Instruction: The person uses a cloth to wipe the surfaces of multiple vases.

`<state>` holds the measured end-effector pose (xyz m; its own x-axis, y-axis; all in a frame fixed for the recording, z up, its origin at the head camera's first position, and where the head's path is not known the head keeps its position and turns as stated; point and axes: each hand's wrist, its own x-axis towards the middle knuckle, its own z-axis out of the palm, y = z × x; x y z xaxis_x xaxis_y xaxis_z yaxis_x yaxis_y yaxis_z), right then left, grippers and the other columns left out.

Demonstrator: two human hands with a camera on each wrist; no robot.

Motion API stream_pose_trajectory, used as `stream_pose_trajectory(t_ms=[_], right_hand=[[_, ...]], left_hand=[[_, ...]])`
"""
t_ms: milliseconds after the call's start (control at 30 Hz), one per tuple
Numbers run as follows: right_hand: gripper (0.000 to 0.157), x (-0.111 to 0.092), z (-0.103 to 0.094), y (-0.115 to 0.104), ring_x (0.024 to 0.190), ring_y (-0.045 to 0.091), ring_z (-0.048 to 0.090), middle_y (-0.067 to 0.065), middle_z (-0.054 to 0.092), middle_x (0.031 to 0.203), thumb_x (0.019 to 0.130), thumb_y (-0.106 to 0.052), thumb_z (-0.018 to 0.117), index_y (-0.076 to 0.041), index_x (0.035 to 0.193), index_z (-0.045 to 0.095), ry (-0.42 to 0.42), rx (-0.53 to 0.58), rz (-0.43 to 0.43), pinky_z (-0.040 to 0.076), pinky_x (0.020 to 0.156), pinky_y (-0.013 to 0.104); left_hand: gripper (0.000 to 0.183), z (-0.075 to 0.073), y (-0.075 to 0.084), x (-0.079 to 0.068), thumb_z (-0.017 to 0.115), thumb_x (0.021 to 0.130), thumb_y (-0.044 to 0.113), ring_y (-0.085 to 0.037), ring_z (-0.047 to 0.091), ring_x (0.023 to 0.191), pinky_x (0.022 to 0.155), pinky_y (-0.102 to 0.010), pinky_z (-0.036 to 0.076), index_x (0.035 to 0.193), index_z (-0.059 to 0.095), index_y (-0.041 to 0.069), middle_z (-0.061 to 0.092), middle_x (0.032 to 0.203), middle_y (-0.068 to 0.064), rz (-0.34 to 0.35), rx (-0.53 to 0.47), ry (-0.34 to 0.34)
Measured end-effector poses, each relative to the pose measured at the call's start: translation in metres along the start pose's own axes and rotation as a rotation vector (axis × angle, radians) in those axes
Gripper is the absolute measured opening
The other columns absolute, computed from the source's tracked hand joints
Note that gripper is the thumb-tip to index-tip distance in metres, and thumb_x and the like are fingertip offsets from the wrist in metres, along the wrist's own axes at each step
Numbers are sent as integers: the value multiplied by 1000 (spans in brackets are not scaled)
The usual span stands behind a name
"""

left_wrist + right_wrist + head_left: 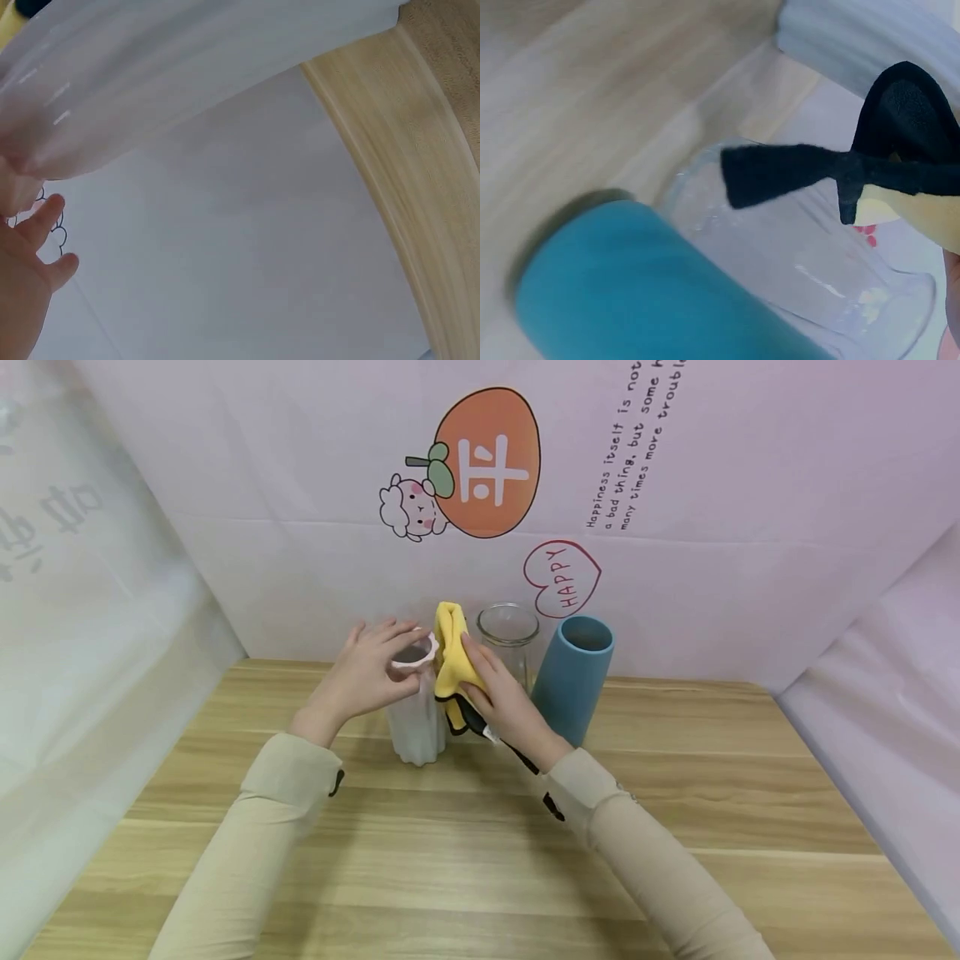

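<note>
A white vase (416,727) with a scalloped pink-white rim stands upright on the table. My left hand (360,672) holds it near the top, thumb in front and fingers around the far side of the rim. Just right of that rim is a folded yellow cloth (452,652) with black edging, gripped by my right hand (508,697). A black strap (780,169) hangs from the cloth in the right wrist view. The vase's pale side (187,75) fills the top of the left wrist view, where several fingers (45,225) are spread.
Behind my right hand stands a clear glass vase (517,656). A blue vase (573,685) is to its right, close to my right wrist. The wooden table (420,860) ends at a printed pale backdrop (315,577) behind the vases.
</note>
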<state>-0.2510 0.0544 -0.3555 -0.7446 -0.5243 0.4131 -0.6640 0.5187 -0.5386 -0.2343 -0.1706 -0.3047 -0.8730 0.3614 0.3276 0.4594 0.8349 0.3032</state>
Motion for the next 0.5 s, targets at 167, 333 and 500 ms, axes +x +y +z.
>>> stream_pose_trajectory(t_ms=[167, 333, 500], right_hand=[[67, 6, 4, -6, 112, 28, 52, 14, 35, 150, 97, -24, 54, -19, 154, 19, -15, 58, -3, 49, 98, 45], [72, 6, 20, -2, 100, 27, 51, 18, 35, 147, 96, -21, 55, -12, 154, 15, -20, 87, -38, 50, 90, 45], [71, -2, 34, 7, 118, 32, 52, 21, 38, 144, 94, -15, 57, -5, 152, 17, -29, 50, -53, 47, 101, 47]], left_hand=[[63, 1, 1, 0, 58, 83, 25, -29, 37, 141, 119, -58, 15, 144, 44, 15, 39, 153, -7, -26, -110, -40], [68, 2, 1, 1, 58, 82, 22, -30, 40, 138, 119, -54, 18, 146, 38, 12, 41, 151, -10, -44, -165, -43], [67, 2, -1, 1, 60, 81, 21, -31, 40, 138, 119, -55, 18, 144, 40, 9, 39, 152, -11, -24, -166, -32]])
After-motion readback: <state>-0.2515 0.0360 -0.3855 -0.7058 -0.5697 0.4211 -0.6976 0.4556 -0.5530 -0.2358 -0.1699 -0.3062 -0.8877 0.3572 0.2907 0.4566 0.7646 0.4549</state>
